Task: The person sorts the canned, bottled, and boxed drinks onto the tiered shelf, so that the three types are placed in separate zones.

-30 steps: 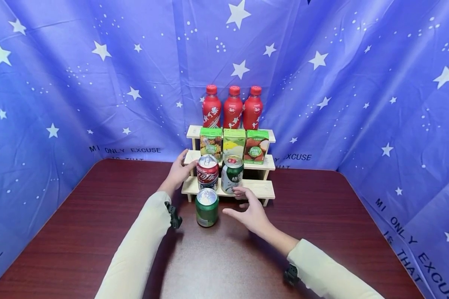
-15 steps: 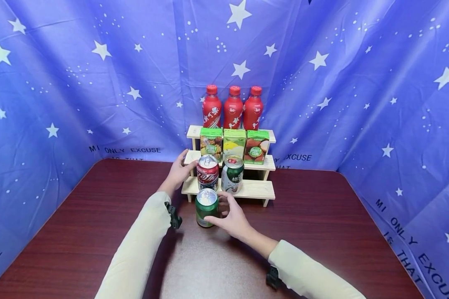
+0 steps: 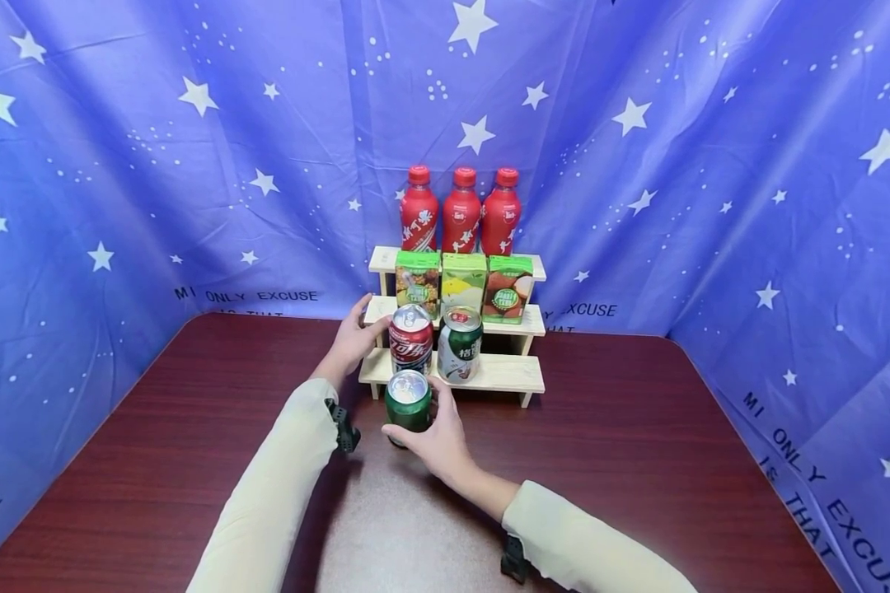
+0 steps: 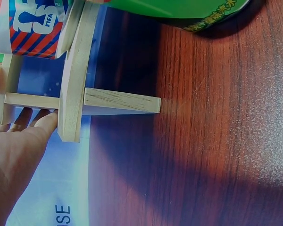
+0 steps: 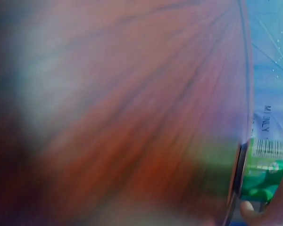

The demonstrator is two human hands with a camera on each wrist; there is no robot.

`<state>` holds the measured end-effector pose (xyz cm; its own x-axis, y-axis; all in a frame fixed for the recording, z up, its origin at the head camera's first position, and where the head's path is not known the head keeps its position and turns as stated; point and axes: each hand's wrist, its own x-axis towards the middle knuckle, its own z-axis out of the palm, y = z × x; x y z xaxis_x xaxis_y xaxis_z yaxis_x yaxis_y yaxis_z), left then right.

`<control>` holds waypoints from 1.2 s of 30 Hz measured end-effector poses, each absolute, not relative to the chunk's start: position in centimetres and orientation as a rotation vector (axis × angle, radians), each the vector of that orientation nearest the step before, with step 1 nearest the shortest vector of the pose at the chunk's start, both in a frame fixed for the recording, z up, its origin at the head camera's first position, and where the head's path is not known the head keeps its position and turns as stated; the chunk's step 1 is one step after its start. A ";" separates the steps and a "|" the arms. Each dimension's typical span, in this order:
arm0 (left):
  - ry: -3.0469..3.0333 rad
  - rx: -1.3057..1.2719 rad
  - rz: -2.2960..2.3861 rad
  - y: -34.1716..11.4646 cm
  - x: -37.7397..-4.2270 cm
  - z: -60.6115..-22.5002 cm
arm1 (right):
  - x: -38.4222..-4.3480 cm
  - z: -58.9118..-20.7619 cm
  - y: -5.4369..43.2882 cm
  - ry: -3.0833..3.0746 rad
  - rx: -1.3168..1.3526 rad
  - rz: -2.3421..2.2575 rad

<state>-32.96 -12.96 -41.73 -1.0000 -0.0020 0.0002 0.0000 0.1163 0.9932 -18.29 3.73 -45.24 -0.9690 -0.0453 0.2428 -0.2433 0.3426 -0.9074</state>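
Note:
At the left side of a three-tier wooden display stand, my left hand grips the frame; in the left wrist view its fingers go behind the side slat. My right hand holds a green drink can in front of the stand, thumb on the near side and fingers round the right. At the right wrist view's edge, the can's barcode side shows near a fingertip. A red cola can and a green-and-white can stand on the lowest tier.
Three juice cartons line the middle tier, and three red bottles the top one. The stand is on a dark red wooden table. A blue star-patterned curtain hangs behind and at both sides.
My right hand has moved left from beside the green can and closed round it. The can has shifted slightly. My left hand stays on the stand.

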 end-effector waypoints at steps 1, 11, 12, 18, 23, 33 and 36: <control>-2.345 0.002 -2.089 -13.0 -33.0 -41.7 | -18.3 -45.2 3.6 -2.418 0.252 1.677; -2.349 0.009 -2.087 -12.9 -33.1 -41.8 | -18.2 -44.1 3.9 -2.456 0.245 1.647; -2.347 0.007 -2.091 -12.9 -33.1 -41.8 | -18.1 -44.0 4.1 -2.466 0.251 1.642; -2.347 0.009 -2.096 -13.0 -33.0 -41.7 | -17.8 -43.3 5.6 -2.469 0.304 1.644; -2.345 0.003 -2.096 -13.0 -32.9 -41.6 | -17.7 -42.3 7.5 -2.472 0.290 1.617; -2.336 -0.003 -2.115 -13.0 -32.7 -41.6 | -17.9 -40.0 12.1 -2.444 0.221 1.573; -2.333 -0.006 -2.113 -13.0 -32.7 -41.6 | -18.1 -39.5 13.5 -2.458 0.197 1.519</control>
